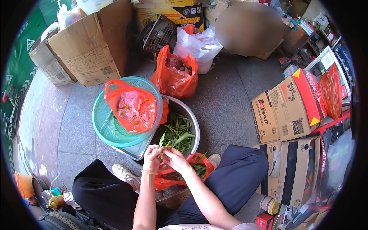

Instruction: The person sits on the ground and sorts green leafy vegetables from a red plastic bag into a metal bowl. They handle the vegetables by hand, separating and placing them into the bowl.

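Note:
Between my two hands is a leafy green stem [162,140], upright above the near edge of the metal basin [196,135]. My left hand [151,158] pinches it from the left side, and the fingers of my right hand [176,160] close on it from the right. Loose leafy greens [177,130] fill the basin just beyond. Under my wrists, between my knees, sits a red plastic bag [164,181] with more leafy stems inside. A teal colander [100,128] rests at the basin's left, holding another red bag [147,122] with yellowish-green scraps in it.
Behind the basin stand a red bag [161,81] of dark reddish lumps and a white plastic bag [199,50]. Large cardboard boxes rise at the back left [82,48] and right [287,109]. A tire [63,221] lies at lower left. Grey floor tiles [226,101] surround the basin.

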The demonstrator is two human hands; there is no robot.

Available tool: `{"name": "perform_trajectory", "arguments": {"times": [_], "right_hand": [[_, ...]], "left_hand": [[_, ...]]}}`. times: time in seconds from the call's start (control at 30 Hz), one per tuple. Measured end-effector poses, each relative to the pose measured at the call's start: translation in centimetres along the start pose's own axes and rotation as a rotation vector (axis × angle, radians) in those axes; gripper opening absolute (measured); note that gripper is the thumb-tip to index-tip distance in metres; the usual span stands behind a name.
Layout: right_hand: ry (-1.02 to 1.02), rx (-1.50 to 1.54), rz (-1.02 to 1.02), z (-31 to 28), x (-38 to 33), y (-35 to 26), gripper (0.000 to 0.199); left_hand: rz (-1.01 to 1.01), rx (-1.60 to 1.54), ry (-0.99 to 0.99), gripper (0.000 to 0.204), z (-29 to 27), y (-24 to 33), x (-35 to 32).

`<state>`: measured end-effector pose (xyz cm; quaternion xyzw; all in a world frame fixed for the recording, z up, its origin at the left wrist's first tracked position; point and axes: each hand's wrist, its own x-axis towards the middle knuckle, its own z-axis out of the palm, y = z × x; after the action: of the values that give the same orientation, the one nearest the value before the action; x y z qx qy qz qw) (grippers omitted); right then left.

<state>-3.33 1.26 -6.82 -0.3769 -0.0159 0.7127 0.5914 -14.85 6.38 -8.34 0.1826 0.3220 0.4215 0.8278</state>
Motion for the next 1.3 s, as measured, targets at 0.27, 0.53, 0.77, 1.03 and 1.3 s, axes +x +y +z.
{"name": "perform_trajectory", "arguments": {"times": [0.27, 0.53, 0.77, 1.03, 1.3], "right_hand": [[0.196, 0.196, -0.08, 0.1, 0.0, 0.2, 0.008], [0.335, -0.136, -0.114, -2.8, 1.4, 0.6, 0.039], [0.224, -1.573, 0.409, -6.5, 0.9, -1.0, 0.022], [0.106, -1.177, 0.792, -8.3, -1.1, -0.6, 0.02], [0.065, -1.634, 0.443, -10.3, -1.1, 0.5, 0.027]], "left_hand": [[0.229, 0.126, 0.127, 0.02, 2.3, 2.6, -0.9], [0.701, 0.451, 0.248, 0.014, 8.6, 10.3, 1.1], [0.828, 1.719, 0.504, 0.019, 5.1, 13.0, 6.3], [0.256, 1.12, -0.13, 0.008, 6.9, 8.8, 0.4], [-0.654, 2.047, -0.558, 0.029, -0.3, -8.5, -3.3]]}}
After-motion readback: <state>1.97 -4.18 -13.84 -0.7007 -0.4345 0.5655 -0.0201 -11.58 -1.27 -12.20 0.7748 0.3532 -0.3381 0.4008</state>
